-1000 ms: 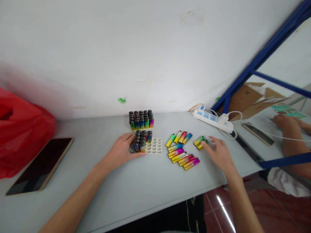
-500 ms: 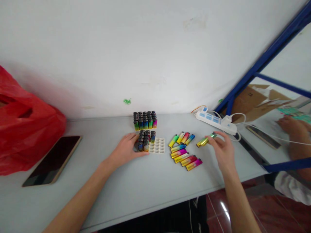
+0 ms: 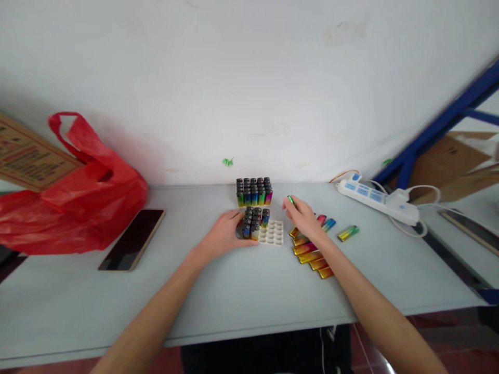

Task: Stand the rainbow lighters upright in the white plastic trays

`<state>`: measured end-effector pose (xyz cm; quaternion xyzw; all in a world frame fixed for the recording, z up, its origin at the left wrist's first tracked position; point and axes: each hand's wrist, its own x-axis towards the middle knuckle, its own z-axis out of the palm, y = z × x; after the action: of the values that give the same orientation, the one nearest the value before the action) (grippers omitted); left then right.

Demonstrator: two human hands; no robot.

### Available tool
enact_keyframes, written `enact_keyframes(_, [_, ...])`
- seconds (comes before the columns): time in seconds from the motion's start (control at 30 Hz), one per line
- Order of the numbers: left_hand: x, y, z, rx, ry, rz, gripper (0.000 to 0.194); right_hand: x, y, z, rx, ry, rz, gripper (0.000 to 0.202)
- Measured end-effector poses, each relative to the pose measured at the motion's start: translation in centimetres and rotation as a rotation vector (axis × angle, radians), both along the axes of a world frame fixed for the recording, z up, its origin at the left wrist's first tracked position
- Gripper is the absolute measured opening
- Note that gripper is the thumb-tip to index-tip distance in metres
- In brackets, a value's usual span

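Observation:
My left hand [image 3: 224, 235] curls round the left side of a white tray [image 3: 276, 234] with round holes, thumb along the near edge and fingers behind. Several black-topped lighters [image 3: 253, 224] stand upright in its left part, and bare holes show on the right. Up and to the right of the tray, my right hand [image 3: 302, 215] is closed on a green lighter [image 3: 291, 199], mostly hidden by the fingers. Below that hand and forearm lie several loose lighters [image 3: 307, 257], partly covered. One yellow-green lighter [image 3: 348, 233] lies apart on the right.
A full block of upright lighters [image 3: 254, 192] stands near the wall. Left are a phone [image 3: 132, 240], a red plastic bag [image 3: 93, 197] and a cardboard box [image 3: 35, 156]. A white power strip [image 3: 378, 201] with cables lies right, by a blue metal frame [image 3: 440, 132].
My right hand has carried the green lighter left, from beyond the loose lighters to near the tray. My left hand stays at the tray. The view has turned left, showing more of the bag.

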<state>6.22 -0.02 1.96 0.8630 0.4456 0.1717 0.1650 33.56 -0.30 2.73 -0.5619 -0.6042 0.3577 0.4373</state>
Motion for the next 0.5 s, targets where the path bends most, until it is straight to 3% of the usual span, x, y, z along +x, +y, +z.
enact_keyframes(0.1, [0.0, 0.1, -0.2, -0.01, -0.002, -0.007, 0.066, -0.3, -1.8, -0.4, 0.096, -0.201, -0.02, 0.059])
enact_keyframes(0.23, [0.0, 0.1, -0.2, -0.008, -0.005, -0.013, 0.063, -0.5, -3.0, 0.3, 0.13, -0.313, -0.038, 0.061])
enact_keyframes(0.5, [-0.2, 0.1, -0.4, 0.018, -0.012, 0.0, 0.06, -1.0, -2.9, 0.3, 0.157, -0.352, -0.046, 0.036])
